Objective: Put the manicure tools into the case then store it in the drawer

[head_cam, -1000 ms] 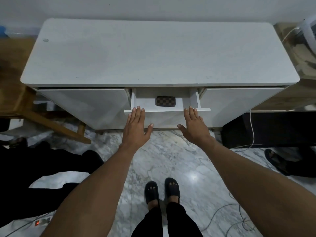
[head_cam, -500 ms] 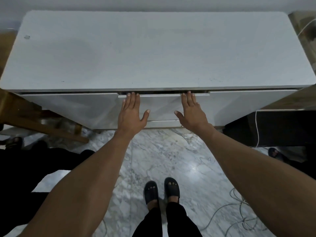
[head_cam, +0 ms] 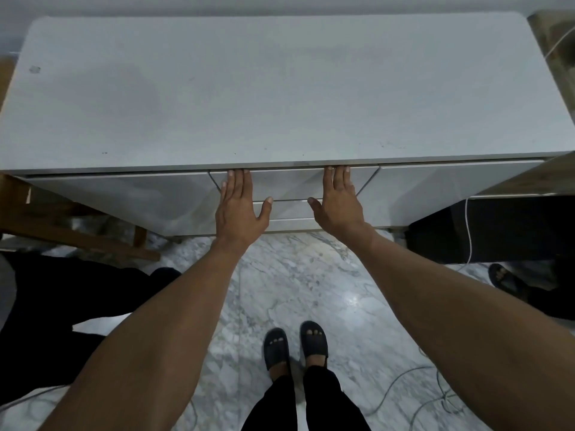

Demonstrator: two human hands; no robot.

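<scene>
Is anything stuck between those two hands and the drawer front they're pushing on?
Nothing visible. The left hand and right hand lie flat, fingers straight, directly on the drawer front, which sits level with the panels beside it under the cabinet top. The case is out of sight.

Probably a home — white cabinet, marble floor, wooden chair.

No text, label, brand or number can be read anywhere — not on any surface.
</scene>
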